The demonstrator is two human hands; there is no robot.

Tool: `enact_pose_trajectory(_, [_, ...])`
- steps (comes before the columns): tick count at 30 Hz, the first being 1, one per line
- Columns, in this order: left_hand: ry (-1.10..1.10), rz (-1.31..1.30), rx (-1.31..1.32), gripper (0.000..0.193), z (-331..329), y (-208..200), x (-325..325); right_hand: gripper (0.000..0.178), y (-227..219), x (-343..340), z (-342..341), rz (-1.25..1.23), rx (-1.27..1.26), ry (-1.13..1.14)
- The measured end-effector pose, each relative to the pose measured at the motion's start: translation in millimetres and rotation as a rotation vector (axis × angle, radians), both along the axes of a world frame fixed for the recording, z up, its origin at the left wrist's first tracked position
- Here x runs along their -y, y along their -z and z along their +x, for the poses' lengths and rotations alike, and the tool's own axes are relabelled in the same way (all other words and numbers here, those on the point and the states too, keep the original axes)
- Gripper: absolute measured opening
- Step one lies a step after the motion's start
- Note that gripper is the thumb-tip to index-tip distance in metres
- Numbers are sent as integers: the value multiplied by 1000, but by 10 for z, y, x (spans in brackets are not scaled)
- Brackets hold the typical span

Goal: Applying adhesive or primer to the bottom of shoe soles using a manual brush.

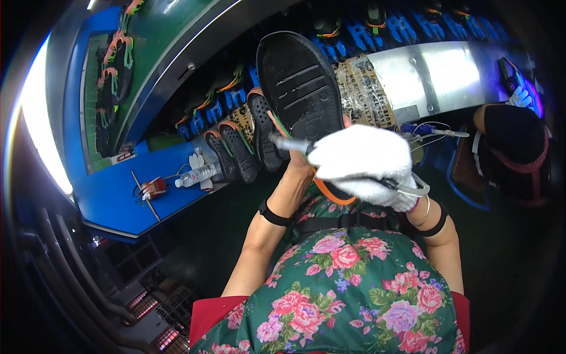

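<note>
Your left hand (pixel 300 168) clamps the black rubber shoe sole (pixel 300 82); your white-gloved right hand (pixel 362 162) grips a metal-tipped tool (pixel 289 143). A slipping tip could jab your bare fingers.

Matt black rubber shoe sole (pixel 300 82), grooved; fuzzy white cloth glove (pixel 362 165); shiny metal tool tip (pixel 289 143).

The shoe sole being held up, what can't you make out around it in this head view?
- Left hand: mostly hidden behind the black shoe sole and the gloved right hand.
- Tool in the right hand: grip covered by the white glove; tip too small to identify.
- Sole's heel end: hidden behind the glove.
- Co-worker: dark, warped at the rim.
</note>
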State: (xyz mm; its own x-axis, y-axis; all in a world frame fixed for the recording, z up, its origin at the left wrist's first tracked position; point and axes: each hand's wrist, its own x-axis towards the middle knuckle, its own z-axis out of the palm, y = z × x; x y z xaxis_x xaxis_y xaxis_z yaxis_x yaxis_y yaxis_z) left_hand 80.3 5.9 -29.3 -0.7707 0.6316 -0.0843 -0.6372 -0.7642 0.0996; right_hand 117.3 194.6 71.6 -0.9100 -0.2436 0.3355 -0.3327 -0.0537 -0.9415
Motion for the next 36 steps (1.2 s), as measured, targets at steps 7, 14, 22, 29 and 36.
enact_pose_trajectory(7, [82,-110,-4,134,-126,-66,-1,32,171,65,19,243,-346,76])
enact_pose_trajectory(14, [-22,-430,-108,120,-256,-310,-37,36,80,-126,11,361,-277,30])
enact_pose_trajectory(22, [20,-199,-14,131,-285,-229,41,27,51,-48,82,172,-256,37])
enact_pose_trajectory(29, [-18,-105,-87,138,-422,-435,-14,30,131,-21,150,123,-238,54])
enact_pose_trajectory(36, [-91,-186,-204,142,-501,-385,-15,28,153,-89,154,206,-321,53])
